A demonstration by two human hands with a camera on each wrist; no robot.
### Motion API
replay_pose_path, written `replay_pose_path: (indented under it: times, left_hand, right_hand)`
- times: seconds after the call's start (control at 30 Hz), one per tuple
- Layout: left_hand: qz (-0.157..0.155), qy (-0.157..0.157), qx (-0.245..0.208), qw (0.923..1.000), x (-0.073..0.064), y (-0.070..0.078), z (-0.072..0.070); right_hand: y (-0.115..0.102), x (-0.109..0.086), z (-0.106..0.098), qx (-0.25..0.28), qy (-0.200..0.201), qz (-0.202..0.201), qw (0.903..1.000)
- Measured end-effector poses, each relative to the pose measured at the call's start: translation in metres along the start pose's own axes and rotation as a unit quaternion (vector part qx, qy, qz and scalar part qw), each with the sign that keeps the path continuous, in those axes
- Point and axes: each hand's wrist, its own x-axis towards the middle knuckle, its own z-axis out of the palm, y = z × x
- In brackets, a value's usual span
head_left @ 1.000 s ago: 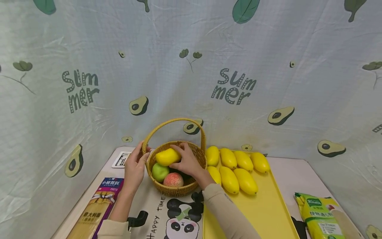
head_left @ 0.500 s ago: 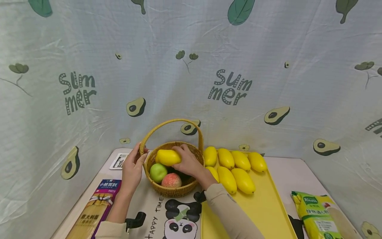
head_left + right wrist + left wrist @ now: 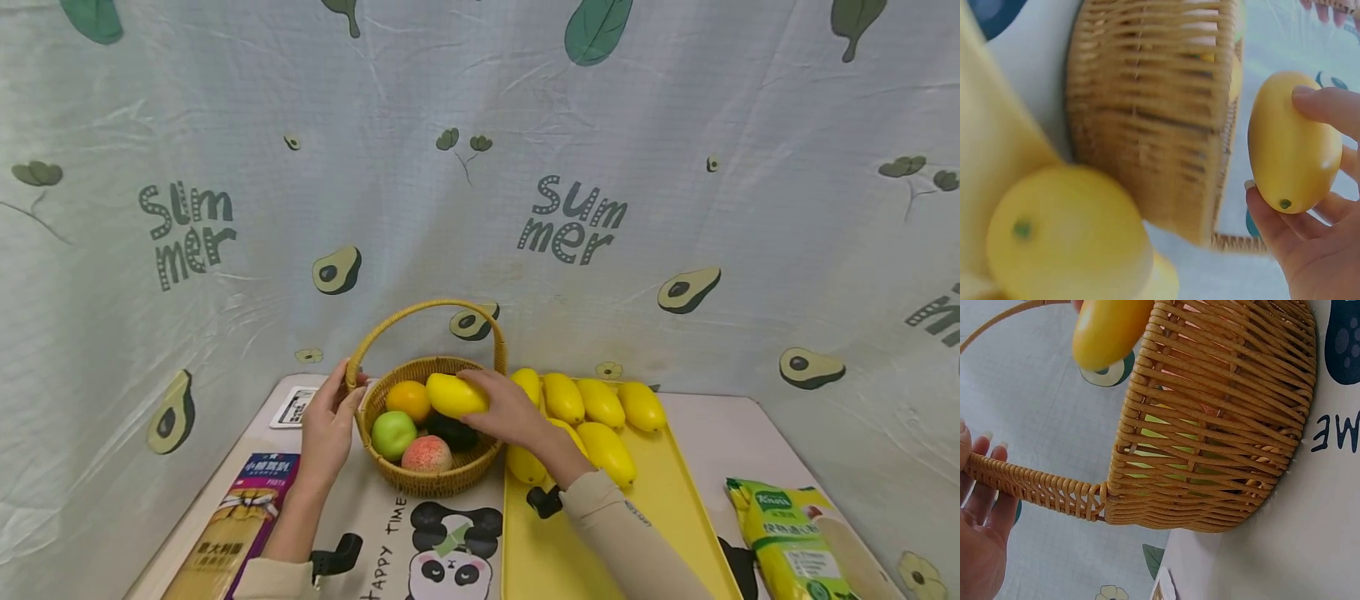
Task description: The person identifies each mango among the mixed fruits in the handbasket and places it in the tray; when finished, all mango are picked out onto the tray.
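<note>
In the head view my left hand (image 3: 327, 425) grips the handle (image 3: 352, 367) of a woven basket (image 3: 435, 485) near its left base. The left wrist view has the fingers round that handle. My right hand (image 3: 513, 410) holds a yellow mango (image 3: 453, 395) over the right part of the basket. Thumb and fingers pinch the mango (image 3: 1294, 144) from both sides in the right wrist view, above the rim. Inside the basket lie an orange (image 3: 408, 401), a green apple (image 3: 393, 435), a peach (image 3: 427, 455) and a dark avocado (image 3: 450, 431), partly hidden.
Right of the basket, a yellow tray (image 3: 600, 542) bears several mangoes (image 3: 602, 403). A pasta packet (image 3: 232, 533) lies at the left, near a small white device (image 3: 292, 407). A green Knorr bag (image 3: 791, 542) is at far right. A printed curtain (image 3: 450, 208) surrounds the table.
My right hand has moved right with the mango, from over the basket's left part towards its right rim, uncovering the orange and avocado. The left hand keeps its hold on the handle.
</note>
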Motion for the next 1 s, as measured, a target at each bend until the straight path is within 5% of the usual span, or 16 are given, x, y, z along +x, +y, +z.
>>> replay_pose_path:
  times: [0.53, 1.0]
  left_hand:
    - [0.002, 0.004, 0.010, 0.9999, 0.000, 0.001, 0.000]
    - [0.008, 0.002, 0.003, 1.0000, 0.001, 0.000, 0.002]
  right_hand:
    - [0.031, -0.067, -0.043, -0.022, 0.053, -0.005, 0.9983]
    - [0.077, -0.122, -0.071, -0.027, 0.111, 0.067, 0.9912]
